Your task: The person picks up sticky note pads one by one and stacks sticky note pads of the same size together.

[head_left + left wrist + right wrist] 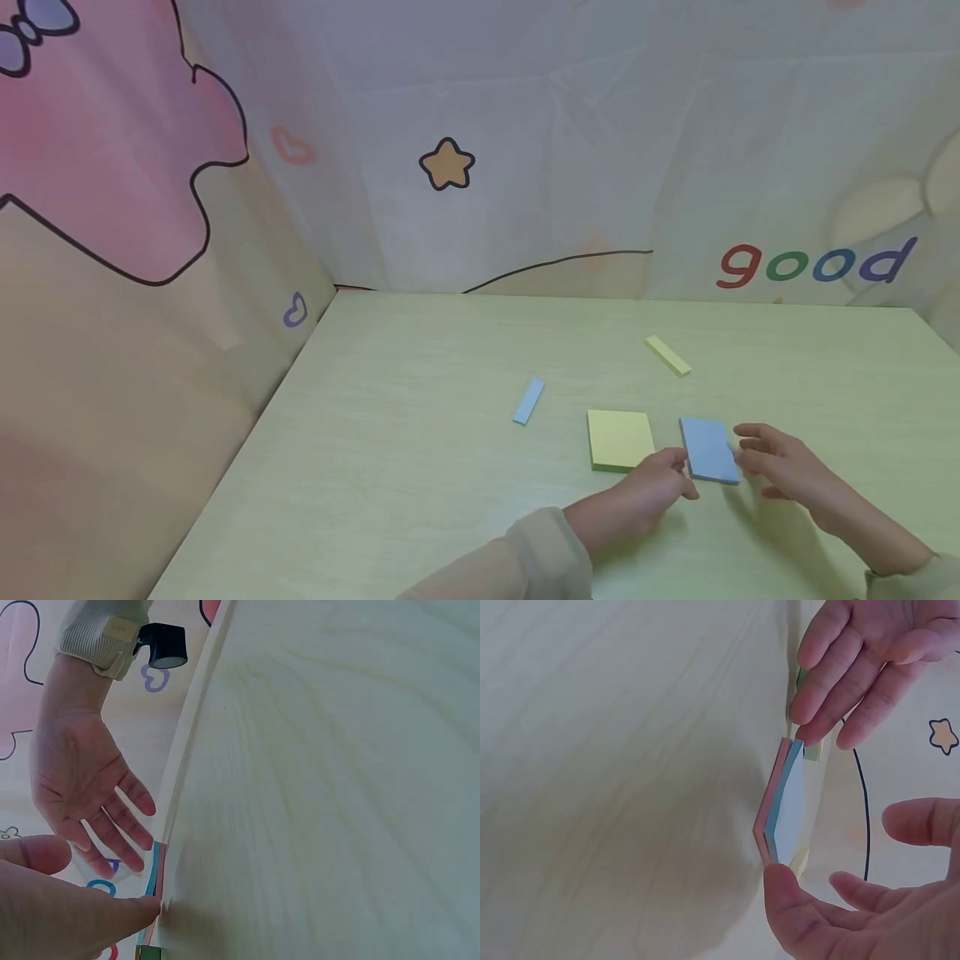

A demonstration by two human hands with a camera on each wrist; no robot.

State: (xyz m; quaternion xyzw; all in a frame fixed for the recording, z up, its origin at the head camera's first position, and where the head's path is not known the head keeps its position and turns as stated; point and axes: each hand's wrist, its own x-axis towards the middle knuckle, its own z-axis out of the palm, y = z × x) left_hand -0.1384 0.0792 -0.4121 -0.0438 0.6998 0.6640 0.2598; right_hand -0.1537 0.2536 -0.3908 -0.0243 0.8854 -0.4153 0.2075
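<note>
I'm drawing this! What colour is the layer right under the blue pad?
The lower layer is pink; it shows best in the right wrist view.

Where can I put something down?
The tabletop is bare left of the small blue strip, up to the left wall, and right of the yellow strip, up to the back wall. It's crowded around the yellow pad and blue pad: the left hand is by both, the right hand beside the blue one.
</note>
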